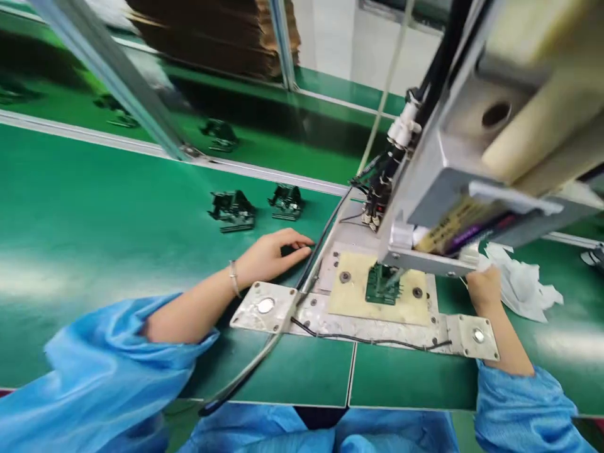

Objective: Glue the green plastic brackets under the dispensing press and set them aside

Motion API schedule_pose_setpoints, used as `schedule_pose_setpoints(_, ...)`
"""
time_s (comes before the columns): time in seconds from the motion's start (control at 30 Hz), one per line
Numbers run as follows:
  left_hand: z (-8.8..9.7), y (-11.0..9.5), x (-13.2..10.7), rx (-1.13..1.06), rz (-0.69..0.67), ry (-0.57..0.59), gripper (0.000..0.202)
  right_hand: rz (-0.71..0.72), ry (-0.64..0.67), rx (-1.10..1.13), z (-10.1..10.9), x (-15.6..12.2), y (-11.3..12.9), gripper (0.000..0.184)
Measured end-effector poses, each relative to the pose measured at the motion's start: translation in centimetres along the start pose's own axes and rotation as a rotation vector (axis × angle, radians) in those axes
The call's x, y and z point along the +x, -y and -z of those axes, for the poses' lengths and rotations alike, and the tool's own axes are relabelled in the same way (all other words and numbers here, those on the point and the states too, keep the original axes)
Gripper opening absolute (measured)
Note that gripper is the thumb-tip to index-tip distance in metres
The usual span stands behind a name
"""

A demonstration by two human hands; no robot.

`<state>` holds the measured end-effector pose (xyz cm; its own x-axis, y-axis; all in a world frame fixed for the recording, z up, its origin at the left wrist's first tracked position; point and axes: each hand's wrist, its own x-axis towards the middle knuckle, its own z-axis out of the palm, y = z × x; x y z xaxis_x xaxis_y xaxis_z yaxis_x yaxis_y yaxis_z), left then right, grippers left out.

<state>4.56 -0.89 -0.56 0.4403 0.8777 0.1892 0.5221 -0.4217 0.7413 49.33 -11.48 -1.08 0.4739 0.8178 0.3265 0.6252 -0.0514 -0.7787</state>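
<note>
Two bare hands in blue sleeves work at a press fixture on a green mat (94,214). The left hand (271,257) lies flat and open on the mat, fingers stretched toward a black cable (321,242) that runs along the left edge of the metal base plate (377,327); it grips nothing. The right hand (484,286) sits at the right end of the fixture, partly hidden under the grey press head (453,189), so whether it is open or closed cannot be told. On the base plate lies a tan pad (349,296), and in its middle sits a small green circuit board (383,284), directly under the press head and between the two hands. Two black parts (233,211) (286,201) lie side by side on the mat beyond the left hand, apart from it. A crumpled white cloth (523,286) lies just beside the right hand.
</note>
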Motion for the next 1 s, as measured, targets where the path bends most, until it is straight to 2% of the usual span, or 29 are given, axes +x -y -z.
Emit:
schedule_pose_setpoints(0.07, 0.7, -0.2, -0.2, -0.041, 0.066, -0.022, 0.039, -0.042, -0.021, 0.013, -0.6, 0.2, -0.4, 0.037)
schedule_pose_setpoints(0.13, 1.5, -1.3, -0.5, -0.103, 0.127, -0.090, 0.041, -0.068, -0.038, 0.053, -1.1, 0.3, -0.2, 0.036)
schedule_pose_setpoints(0.2, 2.0, -3.3, -0.8, -0.193, 0.137, -0.133, 0.042, -0.088, -0.048, 0.072, -1.3, 0.2, 0.3, 0.033)
schedule_pose_setpoints(0.27, 1.8, -6.1, -1.1, -0.239, 0.071, -0.062, 0.047, -0.094, -0.057, 0.078, -1.2, 0.1, 0.8, 0.032)
schedule_pose_setpoints(0.37, 0.0, -10.3, -1.1, -0.125, -0.034, 0.181, 0.070, -0.087, -0.060, 0.102, -1.2, 0.0, 1.1, 0.031)
schedule_pose_setpoints(0.43, -2.0, -12.2, -0.8, -0.055, -0.027, 0.274, 0.082, -0.105, -0.049, 0.120, -1.3, 0.0, 0.9, 0.032)
schedule_pose_setpoints(0.53, -4.5, -13.2, 0.0, -0.095, 0.008, 0.312, 0.069, -0.122, -0.043, 0.151, -1.4, 0.0, 0.5, 0.034)
schedule_pose_setpoints(0.63, -5.6, -12.9, 0.4, -0.212, 0.047, 0.299, 0.056, -0.125, -0.029, 0.186, -1.4, -0.2, 0.5, 0.037)
schedule_pose_setpoints(0.73, -5.2, -13.2, 0.4, -0.402, 0.166, 0.335, 0.054, -0.126, -0.016, 0.179, -1.4, -0.4, 1.0, 0.035)
schedule_pose_setpoints(0.87, -4.3, -14.8, 0.5, -0.532, 0.406, 0.512, 0.041, -0.127, -0.018, 0.163, -1.5, -0.2, 1.7, 0.032)
schedule_pose_setpoints(1.0, -3.6, -15.9, -0.2, -0.637, 0.679, 0.586, 0.043, -0.175, -0.087, 0.174, 0.1, 0.0, 2.1, 0.027)
